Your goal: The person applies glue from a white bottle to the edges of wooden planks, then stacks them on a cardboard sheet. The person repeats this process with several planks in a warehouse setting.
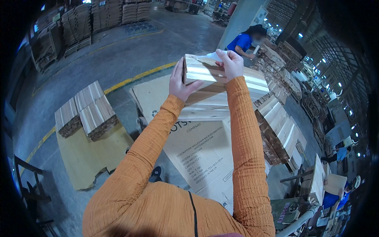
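A stack of pale, streaked wooden boards (205, 74) stands in front of me at arm's length. My left hand (182, 82) grips its left end, with the fingers flat along the end face and the thumb stretched over the near side. Over the top of the stack, my right hand (232, 64) is closed in a pinch. At its fingertips is a thin white sheet (213, 56), whose far part is hidden behind the boards; I cannot tell its material. More boards (207, 104) lie lower down, beneath my hands.
Printed cardboard (205, 150) lies below. At left, board stacks (85, 110) rest on a tan sheet (90, 158). More stacked boards (278, 126) stand at right. A person in blue (241, 42) works beyond; another (343, 191) holds a panel at lower right. A yellow line (138, 76) crosses the floor.
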The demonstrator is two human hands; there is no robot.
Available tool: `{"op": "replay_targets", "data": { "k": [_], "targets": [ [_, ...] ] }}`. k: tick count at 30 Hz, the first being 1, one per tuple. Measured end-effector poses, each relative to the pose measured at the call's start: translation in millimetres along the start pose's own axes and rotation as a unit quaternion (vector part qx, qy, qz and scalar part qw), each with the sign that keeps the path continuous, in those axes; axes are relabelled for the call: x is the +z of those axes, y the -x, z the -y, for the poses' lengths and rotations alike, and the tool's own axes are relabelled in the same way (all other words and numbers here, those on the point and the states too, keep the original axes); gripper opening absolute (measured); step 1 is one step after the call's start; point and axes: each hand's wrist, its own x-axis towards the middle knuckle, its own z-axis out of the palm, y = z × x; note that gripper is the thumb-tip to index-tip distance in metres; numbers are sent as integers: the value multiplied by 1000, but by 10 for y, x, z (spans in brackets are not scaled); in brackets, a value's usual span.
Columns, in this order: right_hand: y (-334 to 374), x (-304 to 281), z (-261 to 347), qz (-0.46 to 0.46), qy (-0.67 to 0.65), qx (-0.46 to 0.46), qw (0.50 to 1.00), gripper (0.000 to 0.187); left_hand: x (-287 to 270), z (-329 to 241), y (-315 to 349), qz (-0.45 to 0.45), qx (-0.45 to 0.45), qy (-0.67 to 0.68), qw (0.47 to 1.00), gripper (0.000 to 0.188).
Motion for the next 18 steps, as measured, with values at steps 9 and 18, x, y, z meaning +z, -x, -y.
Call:
{"op": "replay_targets", "data": {
  "k": [9,18],
  "targets": [
    [0,-22,-9,5,-4,6,1000,27,7,-5,2,0,-6,21,1000,95],
    [33,8,37,-3,-17,17,1000,26,0,17,4,2,-2,8,1000,96]
  ]
}}
